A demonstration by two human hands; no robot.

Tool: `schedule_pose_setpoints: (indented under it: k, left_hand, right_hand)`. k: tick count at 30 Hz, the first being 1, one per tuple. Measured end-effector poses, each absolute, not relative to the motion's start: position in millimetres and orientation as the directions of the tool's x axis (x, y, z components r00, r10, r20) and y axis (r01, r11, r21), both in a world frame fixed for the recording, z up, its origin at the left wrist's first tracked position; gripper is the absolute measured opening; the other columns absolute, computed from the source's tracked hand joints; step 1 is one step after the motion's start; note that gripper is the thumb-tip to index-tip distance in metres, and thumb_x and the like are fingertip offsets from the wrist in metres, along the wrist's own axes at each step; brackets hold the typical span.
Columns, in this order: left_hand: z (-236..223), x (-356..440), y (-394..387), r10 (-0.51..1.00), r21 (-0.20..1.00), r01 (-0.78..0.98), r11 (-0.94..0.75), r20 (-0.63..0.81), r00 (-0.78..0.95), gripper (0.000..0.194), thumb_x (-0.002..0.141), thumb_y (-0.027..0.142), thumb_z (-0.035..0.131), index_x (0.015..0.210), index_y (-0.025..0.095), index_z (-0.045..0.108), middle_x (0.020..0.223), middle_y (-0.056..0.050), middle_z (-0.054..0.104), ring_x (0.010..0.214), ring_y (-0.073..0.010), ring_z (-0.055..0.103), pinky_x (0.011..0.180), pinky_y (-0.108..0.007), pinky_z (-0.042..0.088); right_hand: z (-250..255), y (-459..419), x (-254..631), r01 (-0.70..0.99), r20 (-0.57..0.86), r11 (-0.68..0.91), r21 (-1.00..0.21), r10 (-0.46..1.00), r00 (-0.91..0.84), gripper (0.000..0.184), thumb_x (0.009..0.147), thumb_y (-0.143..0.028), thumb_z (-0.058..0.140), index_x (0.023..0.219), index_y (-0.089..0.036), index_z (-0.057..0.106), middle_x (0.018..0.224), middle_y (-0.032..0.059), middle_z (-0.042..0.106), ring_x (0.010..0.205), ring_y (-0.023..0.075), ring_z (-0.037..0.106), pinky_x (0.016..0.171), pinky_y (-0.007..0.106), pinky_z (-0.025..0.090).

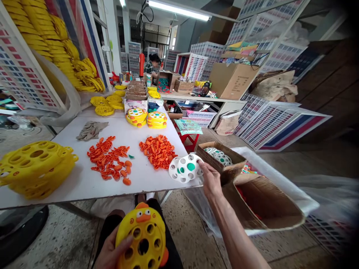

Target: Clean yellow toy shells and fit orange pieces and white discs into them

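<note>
In the head view, the left hand [112,252] sits low in the frame over the person's lap, its fingers curled around the lower left rim of a yellow duck-shaped toy shell [143,239] with round holes, an orange beak and stick-on eyes; the thumb presses on the shell's face. The right hand [210,179] reaches forward to the near right corner of the white tabletop [84,183], closed on a white perforated disc with green plugs [186,168], gripping it at its right edge, the disc lying over the tabletop's edge. Just beside that hand, to the right, an open cardboard box [224,164] holds more white and green discs, and it rests on a larger cardboard box [266,205] set in a clear plastic bag. On the tabletop lie two heaps of small orange plastic parts, one at the middle [110,158] and one nearer the right hand [158,149], well apart from each other. At the left edge stands a stack of yellow holed shells [33,166]. A grey rag [91,130] lies behind the orange heaps, and farther back sit finished yellow toys with white tops [147,117]. More yellow parts are piled against the wall at the far left [70,56]. At the far end of the room a person [153,65] sits at another bench among boxes.
</note>
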State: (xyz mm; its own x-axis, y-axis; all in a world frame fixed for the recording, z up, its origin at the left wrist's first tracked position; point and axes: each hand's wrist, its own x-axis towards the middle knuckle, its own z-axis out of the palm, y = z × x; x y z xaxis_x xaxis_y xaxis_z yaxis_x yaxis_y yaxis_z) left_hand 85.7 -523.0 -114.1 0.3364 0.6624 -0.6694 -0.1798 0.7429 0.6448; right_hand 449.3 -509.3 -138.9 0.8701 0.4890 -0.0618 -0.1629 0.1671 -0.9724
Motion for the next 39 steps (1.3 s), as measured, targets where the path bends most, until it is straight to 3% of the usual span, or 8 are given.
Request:
schedule_pose_setpoints:
  k: [5, 9, 13, 22, 29, 34, 36, 39]
  left_hand:
    - [-116, 95, -505, 0.757, 0.681, -0.331, 0.653, -0.589, 0.282, 0.062, 0.062, 0.041, 0.094, 0.112, 0.015, 0.069, 0.104, -0.014, 0.081, 0.093, -0.0334, 0.077, 0.076, -0.038, 0.064]
    - [-114, 106, -495, 0.814, 0.677, -0.455, 0.578, -0.521, 0.258, 0.056, 0.075, 0.044, 0.085, 0.12, 0.015, 0.068, 0.113, -0.015, 0.079, 0.101, -0.032, 0.076, 0.086, -0.04, 0.063]
    - [-109, 115, -495, 0.851, 0.711, -0.472, 0.521, -0.475, 0.224, 0.056, 0.08, 0.049, 0.079, 0.123, 0.016, 0.067, 0.112, -0.014, 0.079, 0.102, -0.0324, 0.075, 0.087, -0.041, 0.063]
    - [-98, 118, -499, 0.901, 0.759, -0.485, 0.434, -0.376, 0.218, 0.045, 0.079, 0.045, 0.082, 0.111, 0.016, 0.07, 0.103, -0.01, 0.08, 0.085, -0.0243, 0.076, 0.072, -0.031, 0.062]
    - [-93, 118, -502, 0.884, 0.761, -0.449, 0.468, -0.391, 0.258, 0.04, 0.08, 0.045, 0.08, 0.109, 0.018, 0.071, 0.099, -0.007, 0.081, 0.087, -0.0258, 0.075, 0.073, -0.032, 0.06]
    - [-94, 116, -500, 0.86, 0.786, -0.378, 0.489, -0.361, 0.361, 0.051, 0.066, 0.027, 0.091, 0.111, 0.017, 0.069, 0.103, -0.009, 0.08, 0.086, -0.0259, 0.075, 0.075, -0.034, 0.061]
    - [-94, 116, -497, 0.861, 0.786, -0.373, 0.493, -0.379, 0.34, 0.049, 0.066, 0.024, 0.09, 0.11, 0.016, 0.069, 0.103, -0.01, 0.08, 0.084, -0.0243, 0.075, 0.076, -0.034, 0.061]
    - [-94, 118, -490, 0.871, 0.781, -0.388, 0.489, -0.415, 0.262, 0.045, 0.068, 0.023, 0.088, 0.108, 0.017, 0.068, 0.1, -0.007, 0.08, 0.081, -0.0217, 0.075, 0.074, -0.032, 0.062]
  right_hand:
    - [-110, -533, 420, -0.295, -0.115, 0.213, -0.931, 0.596, 0.794, 0.034, 0.06, -0.04, 0.094, 0.079, -0.018, 0.076, 0.062, -0.0056, 0.061, 0.049, 0.0053, 0.047, 0.044, 0.017, 0.04]
    - [-97, -555, 363, -0.463, -0.273, 0.024, -0.886, 0.781, 0.562, 0.045, 0.063, -0.037, 0.095, 0.099, -0.023, 0.071, 0.072, -0.0047, 0.062, 0.051, 0.0072, 0.055, 0.039, 0.015, 0.036]
    - [-98, -567, 301, -0.465, -0.302, -0.098, -0.88, 0.872, 0.386, 0.054, 0.072, -0.042, 0.089, 0.118, -0.026, 0.066, 0.079, -0.0032, 0.063, 0.057, 0.0113, 0.062, 0.042, 0.018, 0.041]
    - [-107, -569, 264, -0.393, -0.274, -0.1, -0.914, 0.866, 0.419, 0.061, 0.073, -0.045, 0.087, 0.126, -0.024, 0.066, 0.073, -0.0019, 0.065, 0.057, 0.0151, 0.063, 0.044, 0.023, 0.044]
    - [-114, -570, 270, -0.322, -0.242, -0.111, -0.94, 0.883, 0.402, 0.06, 0.074, -0.045, 0.086, 0.126, -0.024, 0.068, 0.065, -0.0018, 0.066, 0.053, 0.016, 0.061, 0.044, 0.025, 0.043]
    - [-107, -564, 271, -0.289, -0.234, -0.116, -0.95, 0.879, 0.415, 0.06, 0.071, -0.049, 0.087, 0.123, -0.023, 0.071, 0.061, -0.0022, 0.063, 0.051, 0.016, 0.058, 0.042, 0.026, 0.043]
    - [-101, -561, 271, -0.268, -0.226, -0.12, -0.956, 0.884, 0.41, 0.061, 0.071, -0.051, 0.086, 0.123, -0.023, 0.071, 0.068, -0.0002, 0.067, 0.055, 0.0168, 0.06, 0.044, 0.027, 0.048]
    - [-93, -557, 273, -0.143, -0.18, -0.138, -0.98, 0.922, 0.343, 0.074, 0.065, -0.049, 0.089, 0.131, -0.027, 0.066, 0.104, 0.0055, 0.074, 0.074, 0.0211, 0.068, 0.059, 0.032, 0.06]
